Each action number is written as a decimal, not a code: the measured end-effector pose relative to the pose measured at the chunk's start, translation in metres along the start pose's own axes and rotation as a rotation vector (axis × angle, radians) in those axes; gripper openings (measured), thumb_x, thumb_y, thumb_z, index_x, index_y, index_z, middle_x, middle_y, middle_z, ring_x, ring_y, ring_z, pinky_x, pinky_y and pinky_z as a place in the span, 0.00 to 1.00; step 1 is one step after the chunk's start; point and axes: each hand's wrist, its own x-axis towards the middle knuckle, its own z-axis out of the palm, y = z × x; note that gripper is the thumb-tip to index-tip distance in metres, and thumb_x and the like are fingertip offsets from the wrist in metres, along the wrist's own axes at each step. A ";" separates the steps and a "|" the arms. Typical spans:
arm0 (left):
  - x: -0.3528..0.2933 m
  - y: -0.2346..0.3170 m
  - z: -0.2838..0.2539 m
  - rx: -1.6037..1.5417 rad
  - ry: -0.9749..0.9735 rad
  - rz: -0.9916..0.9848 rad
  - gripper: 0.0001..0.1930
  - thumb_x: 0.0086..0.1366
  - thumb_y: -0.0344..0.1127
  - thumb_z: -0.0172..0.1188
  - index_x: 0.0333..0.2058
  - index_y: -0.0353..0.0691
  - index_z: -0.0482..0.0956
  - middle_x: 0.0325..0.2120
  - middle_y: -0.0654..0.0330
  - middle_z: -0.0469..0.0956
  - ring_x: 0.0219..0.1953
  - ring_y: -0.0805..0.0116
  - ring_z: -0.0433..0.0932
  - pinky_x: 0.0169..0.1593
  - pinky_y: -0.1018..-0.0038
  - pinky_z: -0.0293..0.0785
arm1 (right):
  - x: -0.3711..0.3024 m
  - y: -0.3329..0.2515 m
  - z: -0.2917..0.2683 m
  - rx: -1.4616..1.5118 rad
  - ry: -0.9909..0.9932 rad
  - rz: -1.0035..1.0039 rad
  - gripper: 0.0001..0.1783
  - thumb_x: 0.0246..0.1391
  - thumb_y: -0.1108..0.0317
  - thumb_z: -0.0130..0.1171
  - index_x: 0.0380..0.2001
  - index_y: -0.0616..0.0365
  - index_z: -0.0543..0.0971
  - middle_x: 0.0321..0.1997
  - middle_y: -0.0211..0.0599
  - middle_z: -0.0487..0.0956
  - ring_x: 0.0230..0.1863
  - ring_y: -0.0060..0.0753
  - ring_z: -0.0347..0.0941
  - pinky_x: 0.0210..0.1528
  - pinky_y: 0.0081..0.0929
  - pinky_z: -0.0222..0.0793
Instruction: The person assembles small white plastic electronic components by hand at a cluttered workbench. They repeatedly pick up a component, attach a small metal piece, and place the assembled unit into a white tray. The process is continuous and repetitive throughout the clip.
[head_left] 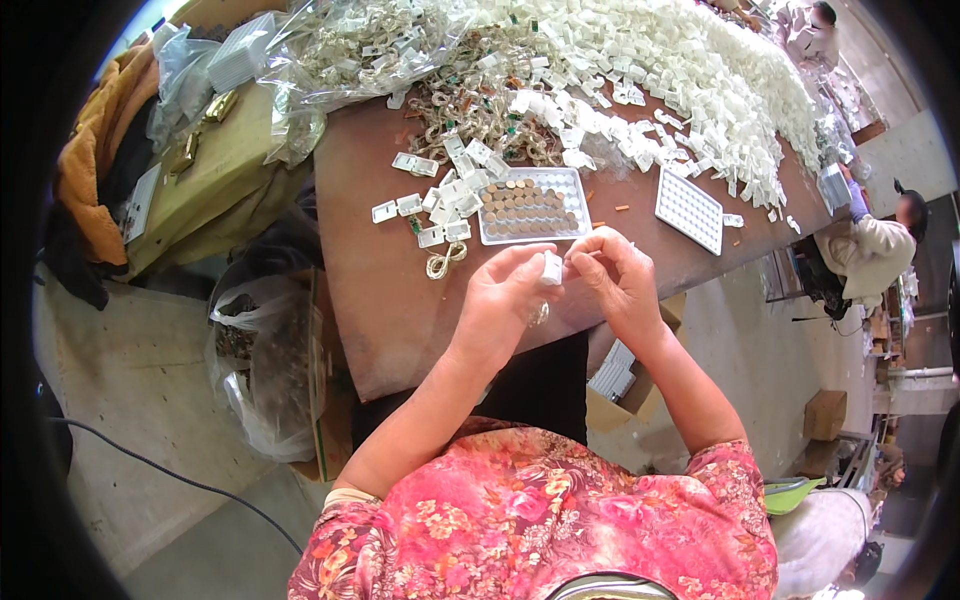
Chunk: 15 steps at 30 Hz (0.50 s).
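Between the thumb and fingers of my left hand (503, 295) is a small white plastic case (551, 267), held above the table's near edge. A bit of pale coiled wire (540, 315) shows below those fingers. Close to the case, my right hand (618, 282) is pinched; whatever lies in its fingertips is too small to name. Just beyond both hands sits a white tray (572, 180) with rows of round coin-like discs (525, 212). Left of it lie several loose white cases (455, 195) and a looped bundle of pale wire (446, 260).
A large heap of white plastic parts (660, 70) covers the far side of the brown table (370, 300). Wire bundles with green boards (450, 110) lie beside it. A second dimpled tray (690, 210) rests to the right. Bagged boxes (265, 370) stand left; another person (870, 250) is at right.
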 end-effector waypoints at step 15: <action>0.001 -0.009 -0.005 -0.037 0.037 -0.015 0.10 0.68 0.32 0.54 0.45 0.34 0.76 0.38 0.60 0.79 0.36 0.75 0.78 0.39 0.77 0.76 | 0.001 -0.006 0.013 -0.420 0.061 -0.314 0.06 0.51 0.78 0.58 0.32 0.59 0.71 0.28 0.45 0.76 0.28 0.51 0.75 0.29 0.37 0.72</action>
